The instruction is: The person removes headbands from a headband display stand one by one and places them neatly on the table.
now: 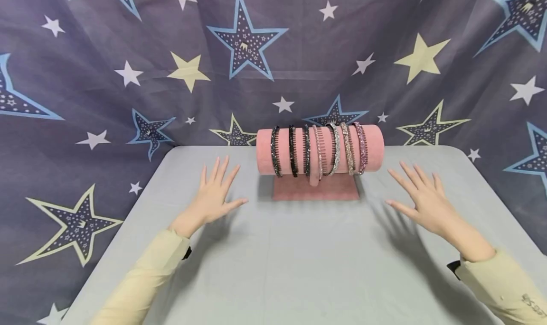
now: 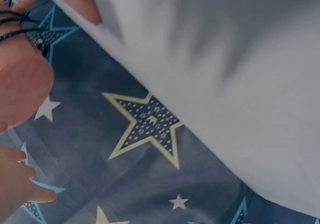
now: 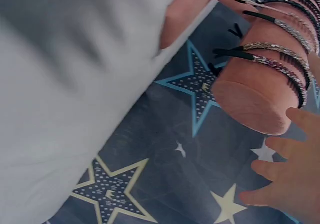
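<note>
A pink padded roll stand (image 1: 376,150) holds a row of several toothed headbands. From left to right they run from dark ones, such as a black headband (image 1: 292,150), past a pale pink headband (image 1: 318,149) to a silver headband (image 1: 335,147), a gold headband (image 1: 347,147) and a pinkish-purple sequined headband (image 1: 363,149). To the left of the stand my left hand (image 1: 211,197) is held with fingers spread, holding nothing. My right hand (image 1: 427,202) mirrors it on the stand's right, fingers splayed and free. In the right wrist view, its fingertips (image 3: 280,146) show beside the roll's end.
The stand's flat pink base (image 1: 316,190) rests toward the back of a table with a light grey cover (image 1: 265,258). Behind and beside the table hangs a dark curtain (image 1: 307,83) printed with stars. Both hands cast shadows on the cover.
</note>
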`<action>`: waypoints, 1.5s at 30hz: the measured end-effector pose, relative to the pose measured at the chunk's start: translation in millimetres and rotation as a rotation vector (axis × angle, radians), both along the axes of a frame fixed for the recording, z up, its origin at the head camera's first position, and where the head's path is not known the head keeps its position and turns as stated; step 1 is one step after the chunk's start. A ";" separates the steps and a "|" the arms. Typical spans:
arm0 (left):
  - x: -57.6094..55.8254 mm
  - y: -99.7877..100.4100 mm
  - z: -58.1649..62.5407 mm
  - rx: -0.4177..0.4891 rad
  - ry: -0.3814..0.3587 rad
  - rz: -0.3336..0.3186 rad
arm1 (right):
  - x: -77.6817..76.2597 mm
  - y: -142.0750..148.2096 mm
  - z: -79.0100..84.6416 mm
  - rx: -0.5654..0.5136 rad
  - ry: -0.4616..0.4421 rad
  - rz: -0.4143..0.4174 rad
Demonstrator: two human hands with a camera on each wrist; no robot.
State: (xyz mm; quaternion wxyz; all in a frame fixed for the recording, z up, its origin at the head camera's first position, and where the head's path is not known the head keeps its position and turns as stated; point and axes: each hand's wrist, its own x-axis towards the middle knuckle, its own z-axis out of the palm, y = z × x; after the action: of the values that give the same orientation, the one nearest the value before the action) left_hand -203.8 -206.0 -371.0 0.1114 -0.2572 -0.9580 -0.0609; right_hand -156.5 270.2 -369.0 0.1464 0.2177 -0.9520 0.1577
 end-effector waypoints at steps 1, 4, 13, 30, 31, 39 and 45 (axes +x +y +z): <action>-1.1 0.6 2.8 0.008 -0.001 -0.001 | -0.3 -1.0 2.2 -0.007 0.009 0.008; -4.6 2.9 10.8 0.037 0.015 -0.013 | -2.1 -4.6 8.2 -0.033 0.048 0.036; -15.4 13.9 30.1 0.125 0.096 -0.108 | -12.8 -16.3 19.6 -0.129 0.172 0.120; -33.7 35.9 49.6 0.207 0.103 -0.200 | -32.4 -40.7 24.9 -0.286 0.326 0.165; -34.6 37.4 49.9 0.219 0.098 -0.205 | -33.2 -42.2 24.5 -0.295 0.340 0.165; -38.9 49.3 54.7 0.287 0.044 -0.227 | -39.0 -53.1 21.8 -0.382 0.383 0.148; -41.5 55.9 55.8 0.324 0.017 -0.258 | -42.2 -57.4 18.4 -0.414 0.405 0.125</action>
State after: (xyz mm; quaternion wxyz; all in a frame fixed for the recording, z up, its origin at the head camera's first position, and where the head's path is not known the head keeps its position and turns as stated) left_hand -245.3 -150.2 -315.2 0.1507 -0.3572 -0.8937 -0.2256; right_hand -198.7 212.7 -350.6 0.3647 0.2684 -0.8357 0.3108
